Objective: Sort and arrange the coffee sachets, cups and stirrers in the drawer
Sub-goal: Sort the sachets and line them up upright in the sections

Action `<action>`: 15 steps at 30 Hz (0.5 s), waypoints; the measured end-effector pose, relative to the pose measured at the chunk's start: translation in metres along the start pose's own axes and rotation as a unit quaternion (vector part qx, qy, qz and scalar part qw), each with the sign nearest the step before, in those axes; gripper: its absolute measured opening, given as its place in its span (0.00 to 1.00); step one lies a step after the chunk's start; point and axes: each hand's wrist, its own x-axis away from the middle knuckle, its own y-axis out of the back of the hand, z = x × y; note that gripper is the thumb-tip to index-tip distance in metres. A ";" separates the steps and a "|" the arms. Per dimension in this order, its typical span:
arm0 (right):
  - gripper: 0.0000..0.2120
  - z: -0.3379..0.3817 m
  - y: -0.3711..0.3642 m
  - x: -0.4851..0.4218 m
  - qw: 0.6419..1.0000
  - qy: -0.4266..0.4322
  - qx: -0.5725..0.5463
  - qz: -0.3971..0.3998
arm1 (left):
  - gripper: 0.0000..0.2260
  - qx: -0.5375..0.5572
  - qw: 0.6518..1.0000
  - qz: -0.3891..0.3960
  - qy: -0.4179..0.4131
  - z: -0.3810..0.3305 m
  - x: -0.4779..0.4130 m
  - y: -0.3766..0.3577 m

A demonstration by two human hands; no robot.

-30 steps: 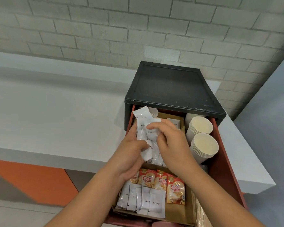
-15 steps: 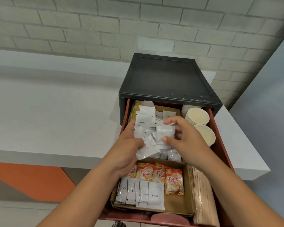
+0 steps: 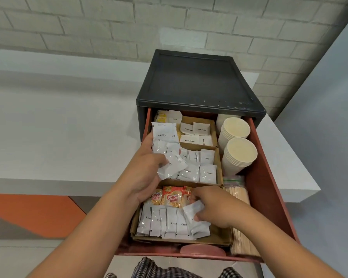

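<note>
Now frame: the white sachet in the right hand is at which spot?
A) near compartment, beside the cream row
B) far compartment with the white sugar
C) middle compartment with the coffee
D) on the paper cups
A: the right hand pinches the white sachet at the right end of the cream row in the near compartment, in front of the Coffee mate sachets; the left hand holds its own bundle farther back.

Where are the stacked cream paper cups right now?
In the head view, the two stacks of cream paper cups sit at the back right of the red plastic drawer, beside the cardboard sachet trays and behind the wooden stirrers.
</note>
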 end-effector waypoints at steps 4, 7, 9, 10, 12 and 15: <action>0.14 0.000 -0.002 0.001 0.999 0.015 0.036 -0.020 | 0.33 0.002 1.000 0.001 0.000 -0.001 0.001 0.000; 0.09 -0.001 -0.006 0.004 0.994 0.035 0.091 -0.049 | 0.33 -0.005 1.000 0.003 0.000 0.000 0.000 0.002; 0.12 -0.003 -0.008 0.005 0.989 0.036 0.127 -0.063 | 0.32 -0.015 1.000 0.007 0.001 0.001 -0.001 0.003; 0.11 -0.004 -0.008 0.005 0.989 0.032 0.130 -0.061 | 0.33 -0.018 1.000 0.009 0.001 0.001 -0.001 0.004; 0.11 -0.004 -0.008 0.005 0.991 0.024 0.122 -0.050 | 0.33 -0.018 1.000 0.008 0.002 0.002 -0.001 0.004; 0.14 -0.005 -0.008 0.004 0.994 0.021 0.102 -0.024 | 0.32 -0.009 1.000 0.002 0.006 0.003 -0.002 0.004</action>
